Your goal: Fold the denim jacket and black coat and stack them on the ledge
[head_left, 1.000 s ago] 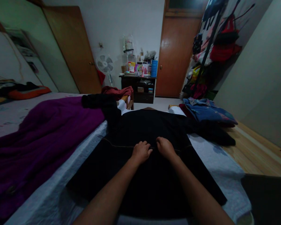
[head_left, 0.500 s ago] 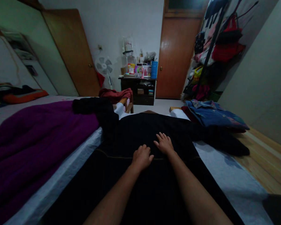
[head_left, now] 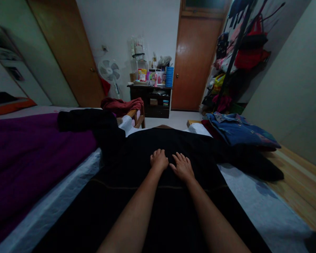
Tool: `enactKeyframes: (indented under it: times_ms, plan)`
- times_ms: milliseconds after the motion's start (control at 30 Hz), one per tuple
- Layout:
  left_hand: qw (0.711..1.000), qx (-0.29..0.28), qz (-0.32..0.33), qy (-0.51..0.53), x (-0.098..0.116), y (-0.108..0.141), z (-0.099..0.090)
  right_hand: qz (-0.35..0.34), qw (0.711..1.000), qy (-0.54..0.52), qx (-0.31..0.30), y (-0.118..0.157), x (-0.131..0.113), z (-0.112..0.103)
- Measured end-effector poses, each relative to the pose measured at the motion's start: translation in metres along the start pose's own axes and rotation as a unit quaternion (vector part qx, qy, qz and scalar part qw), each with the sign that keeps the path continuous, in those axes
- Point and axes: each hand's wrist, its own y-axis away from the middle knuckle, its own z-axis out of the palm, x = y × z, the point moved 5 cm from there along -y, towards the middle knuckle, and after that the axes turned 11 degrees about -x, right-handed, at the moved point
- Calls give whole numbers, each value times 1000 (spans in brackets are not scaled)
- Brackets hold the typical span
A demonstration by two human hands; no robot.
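A long black garment [head_left: 142,151] lies spread over a light-coloured board or mattress [head_left: 255,189], its sleeves out to both sides and a thin tan seam line across it. My left hand [head_left: 159,160] rests on the black cloth above that line, fingers slightly apart. Just right of it, my right hand [head_left: 182,166] lies flat on the same cloth with its fingers spread. Neither hand grips anything. The left sleeve reaches over a purple cloth [head_left: 39,147]; the right sleeve extends below a folded denim garment [head_left: 239,128].
Beyond the garment are a red cloth [head_left: 123,105] on a wooden chair, a dark cabinet [head_left: 150,100] with small items, and a white fan [head_left: 110,71]. Bags [head_left: 250,56] hang at the right. A wooden surface [head_left: 300,189] runs along the right wall.
My left hand has moved forward over the seam line and its fingers have spread out. My right hand stays on the cloth, almost in place. The view has shifted slightly.
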Motion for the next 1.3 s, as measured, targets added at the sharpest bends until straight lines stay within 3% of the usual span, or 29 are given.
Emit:
enactKeyframes:
  times_ms: [167, 300, 433, 567, 667, 800, 967, 1133, 1300]
  plan:
    - [998, 63, -19, -4, -11, -8, 17, -3, 1000, -10, 4, -1, 2, 1]
    - [999, 42, -8, -10, -13, -12, 25, -2, 1000, -7, 3, -3, 2, 3]
    - [999, 27, -10, -16, -13, -17, 26, 11, 1000, 0, -18, -13, -1, -11]
    - [999, 34, -2, -26, -12, -20, 20, 39, 998, 9, -53, -39, -7, -34]
    - [998, 48, 8, -28, -11, -22, 14, 9, 1000, -2, -14, -67, -17, -45]
    - [999, 50, 5, -20, -12, -26, 15, -34, 999, -13, -15, -102, -21, -31]
    - [999, 30, 6, -21, -14, -34, 28, -45, 998, 27, -23, -128, 3, -18]
    - [1000, 14, 11, -21, -14, -36, 33, 14, 999, 38, -3, -150, 40, -24]
    - [999, 21, 9, -27, -14, -34, 32, 66, 997, 44, 1, -172, 61, -30]
